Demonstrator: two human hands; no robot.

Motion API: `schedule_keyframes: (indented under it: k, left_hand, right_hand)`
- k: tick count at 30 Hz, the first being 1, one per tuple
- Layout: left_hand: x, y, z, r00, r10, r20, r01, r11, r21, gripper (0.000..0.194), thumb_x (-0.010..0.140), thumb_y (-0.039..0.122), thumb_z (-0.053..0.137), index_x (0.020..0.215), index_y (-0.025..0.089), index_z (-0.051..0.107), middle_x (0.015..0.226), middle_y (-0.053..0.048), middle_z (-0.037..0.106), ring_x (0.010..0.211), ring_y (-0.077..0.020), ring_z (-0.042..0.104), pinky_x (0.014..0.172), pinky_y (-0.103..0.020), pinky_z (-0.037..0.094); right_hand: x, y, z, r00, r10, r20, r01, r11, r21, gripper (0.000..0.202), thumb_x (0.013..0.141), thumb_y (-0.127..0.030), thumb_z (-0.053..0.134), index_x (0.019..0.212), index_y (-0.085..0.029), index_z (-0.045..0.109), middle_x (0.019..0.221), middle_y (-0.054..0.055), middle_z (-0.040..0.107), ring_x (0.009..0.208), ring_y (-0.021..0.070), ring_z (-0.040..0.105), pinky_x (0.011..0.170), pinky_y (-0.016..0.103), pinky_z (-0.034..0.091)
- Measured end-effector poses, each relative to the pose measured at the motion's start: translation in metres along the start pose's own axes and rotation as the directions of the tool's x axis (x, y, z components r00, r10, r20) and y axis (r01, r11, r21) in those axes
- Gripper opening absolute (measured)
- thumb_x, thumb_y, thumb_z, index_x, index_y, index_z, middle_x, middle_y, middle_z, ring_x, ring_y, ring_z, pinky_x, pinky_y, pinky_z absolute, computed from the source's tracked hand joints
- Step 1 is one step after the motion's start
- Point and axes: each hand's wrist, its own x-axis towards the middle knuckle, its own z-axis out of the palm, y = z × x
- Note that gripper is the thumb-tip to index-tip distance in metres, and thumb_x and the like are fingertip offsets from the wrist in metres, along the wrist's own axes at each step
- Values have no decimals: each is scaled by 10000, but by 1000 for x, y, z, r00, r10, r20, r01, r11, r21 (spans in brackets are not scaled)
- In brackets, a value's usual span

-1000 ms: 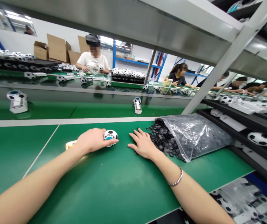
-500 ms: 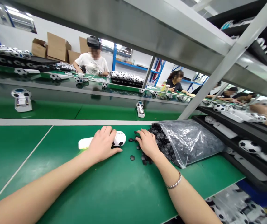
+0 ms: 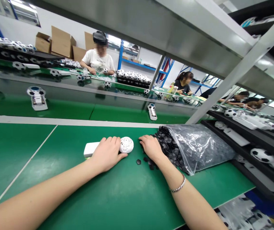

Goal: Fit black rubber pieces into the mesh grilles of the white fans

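My left hand (image 3: pixel 108 153) is closed around a white handheld device with a round, football-shaped head (image 3: pixel 126 145). Its white head, dotted with holes, shows beyond my fingers, while the flat white handle sticks out on the left; the middle is hidden under my palm. My right hand (image 3: pixel 151 147) lies over the near side of a heap of black pentagon pieces (image 3: pixel 169 143), fingers extended and bent downward. Whether a piece sits under its fingertips is hidden. One loose black pentagon (image 3: pixel 138 162) lies on the green bench between both hands.
The heap spills from a clear plastic bag (image 3: pixel 202 147). Black trays (image 3: pixel 239 143) of football-headed devices stand at right, beside a slanting metal post (image 3: pixel 225 83). Beyond the bench's pale edge, a green conveyor (image 3: pixel 117 115) carries white devices (image 3: pixel 38 98). Several co-workers sit across it.
The device in my left hand has turned: black patches showed on its head, now the holed white face does. My right fingers now cover loose pieces that were visible. Conveyor devices have shifted right.
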Motion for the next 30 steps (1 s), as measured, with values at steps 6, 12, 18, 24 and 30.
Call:
schedule_keyframes:
  k: [6,12,18,24,30]
  left_hand:
    - [6,-14,-1,999,-39,28,42,990,-133,487,817,540,423,1065,131,519,976,-128,587,889,-280,527,731,-374,358]
    - [8,-20,-4,997,-44,65,59,968,-244,521,766,594,461,1076,178,513,993,-91,586,908,-264,533,757,-364,370]
    - [9,-18,-5,997,-35,71,51,970,-239,607,779,587,435,1231,183,415,1079,-98,565,967,-263,520,800,-369,358]
    - [9,-19,-4,997,-39,61,52,970,-239,611,802,596,382,1261,193,394,1088,-97,561,975,-265,518,793,-365,359]
    - [11,-17,-8,997,-48,62,63,961,-268,522,800,585,409,1184,234,454,1040,-60,582,941,-252,533,767,-360,364]
  right_hand:
    - [0,10,-6,1000,13,1,-13,1000,-10,153,865,-177,503,933,-221,633,939,48,627,910,204,554,749,301,373]
    - [4,17,-2,999,33,7,-33,996,80,158,848,-160,519,965,-203,615,928,56,611,908,198,554,749,288,384]
    - [5,25,2,997,63,35,-69,981,184,185,830,-157,539,1001,-196,594,918,40,592,859,151,568,749,244,404]
    - [-1,25,-4,997,64,32,-70,971,227,52,785,-156,593,804,-194,623,794,26,563,750,149,555,671,236,400]
    - [-3,17,-12,1000,8,-18,-2,955,297,70,808,-170,558,757,-202,593,738,-1,568,695,136,547,647,230,400]
